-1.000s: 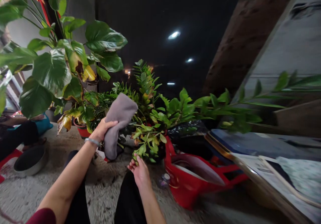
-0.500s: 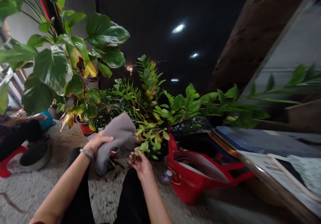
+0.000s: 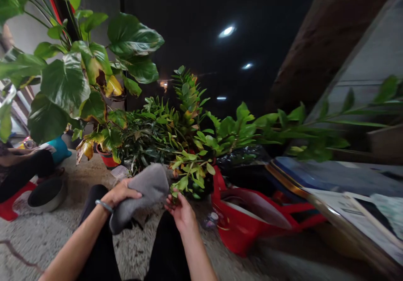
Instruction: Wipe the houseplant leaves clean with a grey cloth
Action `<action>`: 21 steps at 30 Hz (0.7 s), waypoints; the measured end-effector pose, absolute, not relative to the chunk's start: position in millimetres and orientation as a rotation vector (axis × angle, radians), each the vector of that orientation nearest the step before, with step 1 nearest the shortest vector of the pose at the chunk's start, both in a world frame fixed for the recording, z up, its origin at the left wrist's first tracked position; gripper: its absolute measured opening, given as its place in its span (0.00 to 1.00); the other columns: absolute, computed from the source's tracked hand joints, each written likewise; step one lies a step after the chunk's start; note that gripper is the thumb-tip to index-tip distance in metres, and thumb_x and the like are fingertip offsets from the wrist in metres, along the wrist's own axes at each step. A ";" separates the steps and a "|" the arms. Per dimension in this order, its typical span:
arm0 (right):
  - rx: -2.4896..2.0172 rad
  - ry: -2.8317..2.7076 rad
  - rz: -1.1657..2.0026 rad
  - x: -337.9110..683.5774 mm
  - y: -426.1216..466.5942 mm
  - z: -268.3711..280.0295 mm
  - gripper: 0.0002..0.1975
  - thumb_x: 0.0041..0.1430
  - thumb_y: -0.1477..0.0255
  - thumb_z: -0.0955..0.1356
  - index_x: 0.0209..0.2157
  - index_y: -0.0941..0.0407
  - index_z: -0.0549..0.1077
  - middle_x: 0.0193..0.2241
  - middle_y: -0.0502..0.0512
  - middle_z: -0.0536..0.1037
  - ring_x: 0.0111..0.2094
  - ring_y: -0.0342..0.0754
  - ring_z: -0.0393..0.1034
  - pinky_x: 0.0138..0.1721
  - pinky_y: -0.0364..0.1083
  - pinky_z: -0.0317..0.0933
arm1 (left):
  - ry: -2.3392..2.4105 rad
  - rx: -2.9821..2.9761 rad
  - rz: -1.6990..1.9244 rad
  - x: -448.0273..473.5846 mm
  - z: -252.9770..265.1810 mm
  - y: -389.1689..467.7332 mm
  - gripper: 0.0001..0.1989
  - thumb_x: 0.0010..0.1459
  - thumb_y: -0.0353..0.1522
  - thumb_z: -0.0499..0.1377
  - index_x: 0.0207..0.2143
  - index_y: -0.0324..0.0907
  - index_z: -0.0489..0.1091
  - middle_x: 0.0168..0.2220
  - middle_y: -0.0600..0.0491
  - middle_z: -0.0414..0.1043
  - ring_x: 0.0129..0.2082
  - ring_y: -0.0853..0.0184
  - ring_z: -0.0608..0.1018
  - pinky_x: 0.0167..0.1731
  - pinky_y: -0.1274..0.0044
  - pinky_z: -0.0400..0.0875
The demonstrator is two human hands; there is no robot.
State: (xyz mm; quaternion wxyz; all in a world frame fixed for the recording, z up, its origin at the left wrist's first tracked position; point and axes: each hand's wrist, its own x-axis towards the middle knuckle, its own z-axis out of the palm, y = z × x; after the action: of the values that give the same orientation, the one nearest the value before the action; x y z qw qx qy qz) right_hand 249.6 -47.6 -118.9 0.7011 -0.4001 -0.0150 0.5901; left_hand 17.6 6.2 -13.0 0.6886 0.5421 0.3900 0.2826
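My left hand (image 3: 121,192) grips a soft grey piece of cloth (image 3: 147,186), long and rounded at the end, with the thumb on top. Its lower end hangs down past my wrist, which wears a silver bangle (image 3: 104,206). Close to the cloth's right end is my right hand (image 3: 181,212), fingers curled in and thumb against them. Whatever may be between those fingers is too small to make out. Drooping leaves of a potted plant (image 3: 185,182) hang just above my right fingertips and overlap them in view.
Right of my knees stands a red tote bag (image 3: 236,230), with a small bottle (image 3: 211,219) beside it. Papers (image 3: 333,205) and boards are stacked at far right. Leafy plants (image 3: 147,126) line the back. At left, another person (image 3: 28,167) sits by a round basin (image 3: 47,197).
My left hand has lowered the cloth slightly and turned it flatter, its end now nearer my right hand. My right hand has shifted slightly right and down.
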 end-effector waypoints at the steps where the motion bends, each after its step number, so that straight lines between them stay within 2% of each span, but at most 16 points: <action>1: -0.885 -0.036 1.315 249.4 -47.6 -118.7 0.20 0.44 0.65 0.77 0.40 0.54 0.77 0.23 0.49 0.81 0.22 0.48 0.75 0.25 0.46 0.69 | 0.866 1.221 0.733 14.3 0.9 14.3 0.24 0.36 0.36 0.75 0.38 0.39 0.80 0.33 0.49 0.81 0.29 0.63 0.78 0.33 0.73 0.71; 4: -0.868 -0.062 1.320 245.8 -44.9 -114.5 0.20 0.45 0.64 0.78 0.41 0.53 0.77 0.23 0.48 0.81 0.23 0.48 0.75 0.26 0.46 0.69 | 0.893 1.177 1.110 16.4 39.2 50.2 0.23 0.41 0.38 0.74 0.40 0.40 0.78 0.36 0.49 0.81 0.31 0.64 0.77 0.34 0.73 0.72; 7: -0.854 -0.086 1.322 241.4 -42.0 -110.1 0.20 0.46 0.63 0.77 0.41 0.53 0.77 0.24 0.48 0.81 0.23 0.47 0.76 0.27 0.46 0.70 | 1.032 1.037 1.278 26.1 39.2 70.2 0.20 0.41 0.38 0.72 0.38 0.43 0.76 0.33 0.51 0.80 0.29 0.63 0.77 0.34 0.73 0.73; 10: -0.868 -0.083 1.325 241.2 -42.1 -110.6 0.19 0.47 0.63 0.77 0.41 0.53 0.77 0.24 0.48 0.81 0.23 0.47 0.75 0.27 0.46 0.69 | 1.204 1.039 1.087 26.8 -1.3 49.0 0.19 0.38 0.37 0.73 0.34 0.41 0.77 0.28 0.50 0.79 0.26 0.62 0.77 0.31 0.72 0.71; 14: -0.904 -0.069 1.315 246.5 -45.0 -117.8 0.18 0.47 0.63 0.77 0.40 0.53 0.77 0.24 0.48 0.81 0.24 0.47 0.75 0.27 0.46 0.69 | 1.074 1.087 0.713 8.0 -41.8 -4.2 0.19 0.34 0.35 0.75 0.32 0.40 0.80 0.30 0.49 0.81 0.28 0.60 0.79 0.33 0.72 0.72; 17: -0.914 -0.066 1.312 248.5 -46.0 -121.2 0.17 0.47 0.64 0.77 0.39 0.52 0.76 0.24 0.48 0.80 0.23 0.48 0.75 0.26 0.46 0.68 | 0.997 1.075 0.810 -7.0 -19.9 -9.3 0.21 0.35 0.36 0.76 0.34 0.40 0.80 0.29 0.51 0.81 0.26 0.63 0.79 0.29 0.75 0.72; 21: -0.893 -0.060 1.334 245.9 -44.7 -117.0 0.17 0.47 0.65 0.77 0.40 0.52 0.76 0.24 0.47 0.80 0.23 0.47 0.74 0.27 0.47 0.69 | 0.955 0.929 1.330 -14.1 40.4 38.0 0.22 0.36 0.37 0.74 0.35 0.39 0.77 0.24 0.55 0.77 0.20 0.69 0.74 0.24 0.78 0.70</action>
State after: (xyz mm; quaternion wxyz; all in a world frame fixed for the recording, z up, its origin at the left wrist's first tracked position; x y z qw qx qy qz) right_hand 245.9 -44.7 -117.0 0.6946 -0.3998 -0.0270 0.5975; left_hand -14.1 38.0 40.4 0.5886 0.3989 0.4101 0.5712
